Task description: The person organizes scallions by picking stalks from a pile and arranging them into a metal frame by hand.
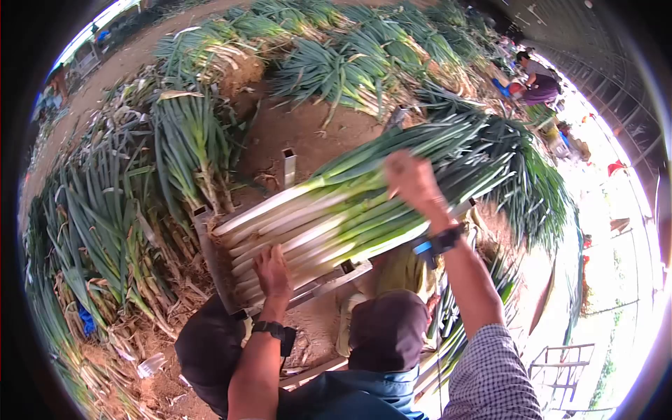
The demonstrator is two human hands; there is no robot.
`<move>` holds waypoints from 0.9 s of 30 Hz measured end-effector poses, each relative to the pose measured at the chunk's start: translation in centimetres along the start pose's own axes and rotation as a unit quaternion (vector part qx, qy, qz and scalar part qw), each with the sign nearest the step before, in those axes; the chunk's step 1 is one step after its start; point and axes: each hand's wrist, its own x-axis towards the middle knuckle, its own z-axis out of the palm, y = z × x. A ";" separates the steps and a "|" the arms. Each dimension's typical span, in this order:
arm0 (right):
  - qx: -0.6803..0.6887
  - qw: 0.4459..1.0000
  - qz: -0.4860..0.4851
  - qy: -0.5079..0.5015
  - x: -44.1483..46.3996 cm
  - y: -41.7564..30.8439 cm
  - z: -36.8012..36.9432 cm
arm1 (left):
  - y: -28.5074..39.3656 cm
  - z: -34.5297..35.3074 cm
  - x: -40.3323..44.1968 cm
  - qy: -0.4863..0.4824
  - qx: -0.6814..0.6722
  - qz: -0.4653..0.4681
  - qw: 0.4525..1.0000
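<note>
A row of long green onions [301, 217] lies in a metal rack, white root ends at the left and dark green leaves fanning out to the right. On the white stalks near the root ends rests my left hand [271, 271], its fingers laid over them. My right hand [414, 183] is over the leafy part, where white turns to green. It is smeared by motion, so its fingers and anything in them are unclear. The rack's end plate [211, 255] stands at the root ends, and a square metal post [289, 168] rises behind the row.
Piles of green onions [105, 210] lie at the left, and more bunches [336, 73] cover the ground behind. Another person [539, 77] crouches at the far right. A metal stand [560, 367] is at the lower right. My dark-clad knees [388, 329] are below the rack.
</note>
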 end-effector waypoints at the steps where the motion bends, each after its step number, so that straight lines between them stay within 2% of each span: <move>1: -0.086 0.985 -0.112 0.098 -0.8 0.1 -5.8 | 0.1 -0.1 0.0 -0.006 -0.006 -0.003 1.000; 2: -0.211 0.927 -0.204 0.234 -1.6 0.1 -11.7 | 0.0 -0.1 0.1 0.004 -0.012 0.004 1.000; 3: -0.313 0.838 -0.247 0.374 -2.5 0.1 -17.5 | 0.2 0.0 0.1 0.005 -0.011 0.004 1.000; 5: -0.367 0.690 -0.255 0.569 -7.6 -0.3 -27.6 | 0.2 -0.2 0.1 0.004 -0.003 0.003 1.000; 6: -0.332 0.663 -0.281 0.609 -8.2 -2.0 -29.8 | 0.1 -0.2 0.3 0.019 0.001 0.007 1.000; 7: -0.291 0.682 -0.325 0.587 -6.8 -4.8 -28.1 | 0.2 0.1 0.4 0.032 0.006 0.009 0.999; 9: -0.228 0.800 -0.414 0.369 -0.7 -11.2 -19.1 | 0.0 0.1 -0.1 0.033 0.009 0.011 0.999; 10: -0.223 0.835 -0.436 0.250 2.2 -13.4 -14.8 | 0.0 0.0 -0.2 0.024 0.003 0.011 1.000; 11: -0.218 0.848 -0.454 0.165 4.0 -14.8 -11.1 | 0.1 -0.1 0.1 0.022 -0.006 0.006 1.000; 13: -0.186 0.877 -0.438 0.074 4.6 -15.0 -6.8 | 0.7 -0.4 0.3 0.011 -0.022 -0.007 1.000; 14: -0.160 0.920 -0.352 0.059 4.2 -14.3 -5.9 | 0.6 -0.6 0.1 0.004 -0.027 -0.021 0.999; 19: -0.121 0.976 -0.179 0.018 7.7 -1.4 -2.6 | 0.0 0.0 0.1 0.023 -0.007 -0.006 1.000; 22: -0.200 0.968 -0.150 -0.014 6.0 6.6 -2.4 | -0.1 0.3 0.1 0.006 0.015 -0.010 1.000; 23: -0.254 0.962 -0.101 0.014 5.0 10.1 -4.1 | 0.8 0.9 0.8 -0.002 0.000 -0.006 1.000; 25: -0.327 0.943 -0.044 0.048 3.8 12.1 -5.6 | 0.6 -0.4 0.4 -0.015 0.000 -0.023 1.000; 27: -0.409 0.908 -0.080 0.037 3.2 13.4 -5.5 | 0.5 -0.1 0.3 -0.004 0.002 -0.014 1.000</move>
